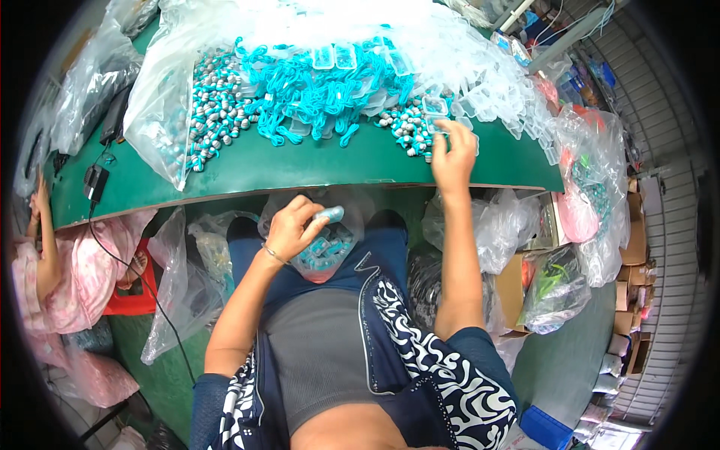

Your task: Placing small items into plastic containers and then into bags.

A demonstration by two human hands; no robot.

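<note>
My left hand is closed around a small clear plastic box with teal contents, above my lap. Below it, a clear plastic bag between my thighs holds several similar teal-filled boxes. My right hand reaches over the green table, its thumb and curved fingers apart. Its fingertips are at the near edge of the clear boxes, beside a pile of teal and grey beads. A clear box lies just beyond those fingertips; whether they touch it I cannot tell.
Bundles of teal cord are heaped mid-table, with more beads to their left. Many clear boxes spread at the right. A black adapter trails a cable at the left, near another person's arm. Plastic bags crowd under the table.
</note>
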